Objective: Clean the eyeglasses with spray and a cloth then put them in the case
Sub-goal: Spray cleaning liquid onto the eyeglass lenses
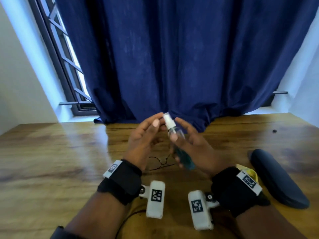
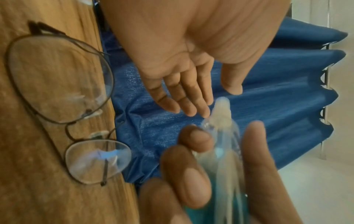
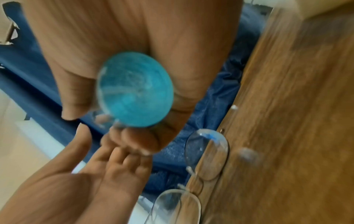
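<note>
My right hand (image 1: 179, 145) grips a clear spray bottle (image 1: 185, 157) of teal liquid with a white nozzle, tilted above the table. In the right wrist view its round blue base (image 3: 134, 94) faces the camera. My left hand (image 1: 158, 119) is open, fingers straight, its fingertips (image 2: 205, 113) right beside the nozzle; contact cannot be told. The thin dark-rimmed eyeglasses (image 1: 160, 163) lie unfolded on the wooden table (image 1: 51, 152) below both hands, also seen as eyeglasses (image 2: 61, 78) in the left wrist view. A dark blue case (image 1: 276, 178) lies shut at the right.
A yellow cloth (image 1: 250, 173) peeks out behind my right wrist, next to the case. A dark blue curtain (image 1: 189, 66) hangs onto the table's far edge. A small dark speck (image 1: 274, 131) sits far right. A thin cable (image 1: 131, 216) runs near the front edge.
</note>
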Motion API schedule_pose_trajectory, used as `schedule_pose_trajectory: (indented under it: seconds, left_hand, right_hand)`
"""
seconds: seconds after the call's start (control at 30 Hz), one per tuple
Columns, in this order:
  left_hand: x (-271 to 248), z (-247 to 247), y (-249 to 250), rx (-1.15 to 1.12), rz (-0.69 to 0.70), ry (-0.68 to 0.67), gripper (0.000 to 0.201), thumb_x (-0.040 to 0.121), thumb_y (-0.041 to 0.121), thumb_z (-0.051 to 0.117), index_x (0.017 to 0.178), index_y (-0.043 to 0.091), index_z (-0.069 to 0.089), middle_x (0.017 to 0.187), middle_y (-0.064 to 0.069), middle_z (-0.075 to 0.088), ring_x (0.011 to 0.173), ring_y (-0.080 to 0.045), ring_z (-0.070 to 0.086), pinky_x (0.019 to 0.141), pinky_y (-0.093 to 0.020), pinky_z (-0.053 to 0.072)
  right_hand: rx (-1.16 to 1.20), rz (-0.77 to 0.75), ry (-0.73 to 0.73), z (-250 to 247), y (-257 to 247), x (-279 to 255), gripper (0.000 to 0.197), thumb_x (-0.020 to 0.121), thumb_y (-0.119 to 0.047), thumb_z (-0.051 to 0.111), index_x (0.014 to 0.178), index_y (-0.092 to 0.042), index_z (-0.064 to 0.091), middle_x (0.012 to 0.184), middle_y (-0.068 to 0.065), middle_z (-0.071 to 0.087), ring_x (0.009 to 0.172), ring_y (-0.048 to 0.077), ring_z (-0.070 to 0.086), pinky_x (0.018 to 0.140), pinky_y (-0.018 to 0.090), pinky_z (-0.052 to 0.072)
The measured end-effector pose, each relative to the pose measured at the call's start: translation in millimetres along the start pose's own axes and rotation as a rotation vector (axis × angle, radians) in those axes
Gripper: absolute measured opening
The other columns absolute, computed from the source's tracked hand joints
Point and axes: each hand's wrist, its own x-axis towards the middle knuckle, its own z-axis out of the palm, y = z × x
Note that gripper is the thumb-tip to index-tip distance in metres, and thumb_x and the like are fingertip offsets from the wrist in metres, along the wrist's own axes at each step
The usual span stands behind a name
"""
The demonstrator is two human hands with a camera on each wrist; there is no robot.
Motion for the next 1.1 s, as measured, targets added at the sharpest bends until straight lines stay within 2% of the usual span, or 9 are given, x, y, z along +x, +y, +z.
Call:
schedule_pose_trajectory:
  seconds: [0.07,0.17,0.3,0.47,0.53,0.63,0.8,0.93,1.1]
  left_hand:
    - [-2,2,1,-0.015,-0.028,-0.061,0.042,0.100,0.039,0.053,0.133,0.016,0.064,0.130,-0.010,0.072,0.110,-0.023,0.068,0.077,-0.033,0.059]
    - [-4,4,3,-0.091,-0.094,-0.097,0.043,0.100,0.039,0.047,0.132,0.014,0.063,0.120,-0.011,0.074,0.094,-0.020,0.072,0.053,-0.027,0.058]
    - [-2,0,8,-0.100,-0.068,-0.064,0.031,0.096,0.035,0.052,0.112,0.013,0.068,0.107,-0.008,0.078,0.095,-0.019,0.073,0.075,-0.036,0.059]
    - [-1,-4,11,-0.034,-0.043,-0.033,0.027,0.092,0.036,0.059,0.103,0.014,0.070,0.104,-0.009,0.079,0.094,-0.024,0.072,0.069,-0.040,0.056]
    - [3,-6,13,-0.035,-0.020,0.061,0.020,0.096,0.031,0.060,0.094,0.015,0.072,0.093,-0.005,0.080,0.083,-0.017,0.074,0.070,-0.034,0.057]
    - [14,-40,31,-0.132,0.019,0.355,0.017,0.101,0.024,0.060,0.089,0.019,0.071,0.082,0.003,0.079,0.068,-0.007,0.070,0.063,-0.025,0.052]
    - [18,-118,31,0.125,-0.026,0.664,0.021,0.092,0.029,0.074,0.110,0.020,0.074,0.096,0.005,0.071,0.088,-0.010,0.061,0.067,-0.022,0.043]
    - [19,-138,12,0.305,-0.122,0.685,0.028,0.088,0.016,0.078,0.114,0.008,0.075,0.086,0.004,0.070,0.058,0.009,0.062,0.055,-0.007,0.046]
    - [17,-144,4,0.376,-0.381,0.675,0.017,0.087,0.007,0.079,0.104,0.010,0.076,0.089,-0.005,0.075,0.066,-0.015,0.064,0.047,-0.022,0.054]
  right_hand:
    - [0.059,0.051,-0.167,9,1,-3,0.056,0.096,-0.038,0.064,0.144,-0.045,0.037,0.079,0.012,0.066,0.058,0.024,0.056,0.048,0.031,0.047]
    - [0.145,0.099,-0.254,13,1,-4,0.048,0.095,-0.042,0.063,0.139,-0.037,0.044,0.079,0.011,0.062,0.055,0.022,0.054,0.047,0.030,0.045]
    - [0.165,0.098,-0.285,11,0,-4,0.055,0.095,-0.035,0.061,0.146,-0.041,0.040,0.078,0.010,0.060,0.054,0.020,0.051,0.045,0.029,0.044]
    - [0.070,0.079,-0.261,14,0,-3,0.064,0.095,-0.037,0.063,0.151,-0.047,0.033,0.079,0.009,0.060,0.056,0.018,0.053,0.047,0.030,0.046]
    - [-0.044,0.071,-0.229,13,2,-3,0.069,0.093,-0.037,0.066,0.149,-0.056,0.030,0.079,0.008,0.062,0.058,0.019,0.055,0.050,0.032,0.048]
    - [-0.140,0.053,-0.166,6,4,-5,0.075,0.087,-0.038,0.069,0.147,-0.060,0.030,0.078,0.003,0.065,0.061,0.019,0.057,0.055,0.034,0.050]
    - [-0.068,0.015,-0.070,-3,8,0,0.063,0.087,-0.042,0.067,0.145,-0.050,0.043,0.081,0.007,0.061,0.062,0.021,0.055,0.055,0.036,0.049]
    - [-0.073,0.039,-0.073,-3,11,4,0.059,0.087,-0.042,0.065,0.141,-0.052,0.045,0.080,0.005,0.065,0.060,0.019,0.057,0.053,0.032,0.050]
    - [-0.078,0.048,-0.068,-3,10,3,0.057,0.086,-0.041,0.066,0.139,-0.050,0.048,0.078,0.003,0.065,0.060,0.018,0.058,0.052,0.031,0.050]
